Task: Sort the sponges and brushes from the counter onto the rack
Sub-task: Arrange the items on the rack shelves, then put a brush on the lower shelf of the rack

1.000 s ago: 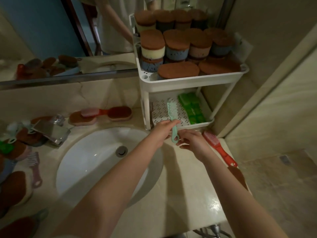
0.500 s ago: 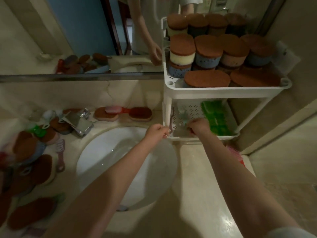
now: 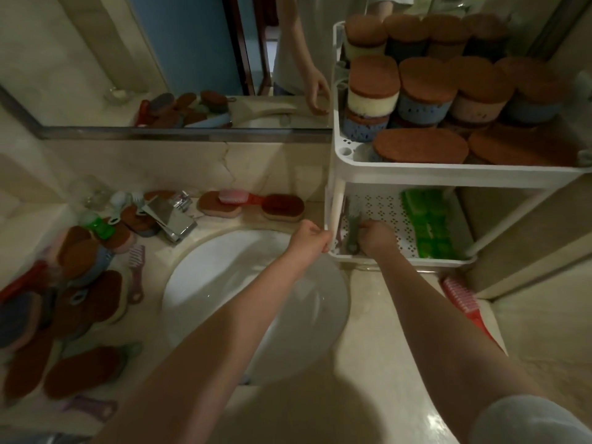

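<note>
Risk sits at the white two-tier plastic rack (image 3: 416, 259); our left hand (image 3: 309, 235) is curled closed on its corner, our right hand (image 3: 378, 237) closed round the pale green handled brush (image 3: 353, 226) on the lower shelf; we could jog the stacked brown-topped sponges (image 3: 419, 150) above.

Open perforated floor on the rack's lower shelf (image 3: 389, 209) between grey brush (image 3: 353, 225) and green brushes (image 3: 427, 223)

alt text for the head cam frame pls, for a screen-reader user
A person's right hand sets a pale green brush on the lower shelf of a white two-tier rack beside a sink, while the left hand grips the rack's corner. Brown-topped sponges fill the top shelf; more sponges and brushes crowd the counter.
</note>
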Tool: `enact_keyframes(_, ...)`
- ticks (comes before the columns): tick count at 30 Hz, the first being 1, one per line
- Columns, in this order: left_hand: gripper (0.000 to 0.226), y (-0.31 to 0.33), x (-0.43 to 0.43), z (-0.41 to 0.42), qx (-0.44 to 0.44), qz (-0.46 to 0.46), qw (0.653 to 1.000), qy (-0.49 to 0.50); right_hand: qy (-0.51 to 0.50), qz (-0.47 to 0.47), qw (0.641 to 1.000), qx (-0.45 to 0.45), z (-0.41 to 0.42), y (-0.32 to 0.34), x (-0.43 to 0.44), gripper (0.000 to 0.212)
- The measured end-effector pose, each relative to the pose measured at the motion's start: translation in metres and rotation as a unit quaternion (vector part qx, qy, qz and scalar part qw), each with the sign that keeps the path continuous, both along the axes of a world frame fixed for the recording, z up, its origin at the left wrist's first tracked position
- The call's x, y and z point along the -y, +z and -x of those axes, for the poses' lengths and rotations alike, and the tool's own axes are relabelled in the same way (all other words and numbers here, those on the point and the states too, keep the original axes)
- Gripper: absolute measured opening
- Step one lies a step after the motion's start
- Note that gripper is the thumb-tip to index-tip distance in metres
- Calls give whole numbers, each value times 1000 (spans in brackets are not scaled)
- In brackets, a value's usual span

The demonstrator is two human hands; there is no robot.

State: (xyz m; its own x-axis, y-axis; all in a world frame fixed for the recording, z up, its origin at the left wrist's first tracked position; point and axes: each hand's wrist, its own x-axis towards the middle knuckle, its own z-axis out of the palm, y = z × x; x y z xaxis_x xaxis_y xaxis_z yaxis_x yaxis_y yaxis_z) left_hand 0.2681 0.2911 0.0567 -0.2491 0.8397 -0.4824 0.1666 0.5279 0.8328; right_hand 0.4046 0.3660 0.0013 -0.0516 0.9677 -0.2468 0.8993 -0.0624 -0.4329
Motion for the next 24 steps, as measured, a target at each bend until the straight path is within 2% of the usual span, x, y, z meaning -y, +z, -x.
enact_keyframes(3,11,0,5,0,-9,18,1000,-24,-30,-26,999,7,-1,-1,4,22)
enact_keyframes(5,10,-1,9,0,-9,30,998,-51,-94,-77,991,-49,-5,3,15,24)
enact_keyframes(8,9,-4,12,-10,-8,43,996,-78,-180,-161,959,-147,-22,10,41,33)
enact_keyframes(11,10,-9,14,-25,3,44,993,-113,-235,-200,940,-145,-55,4,67,33)
enact_keyframes(13,5,-13,17,-37,0,47,987,-153,-265,-181,942,-104,-82,-4,81,34)
enact_keyframes(16,11,-17,16,-54,-11,59,978,-198,-308,-112,944,-45,-119,-13,96,34)
enact_keyframes(20,17,-21,16,-72,-9,69,971,-229,-316,-38,948,24,-149,-29,104,43)
enact_keyframes(24,18,-27,19,-76,-9,77,967,-242,-307,28,950,49,-153,-39,103,51)
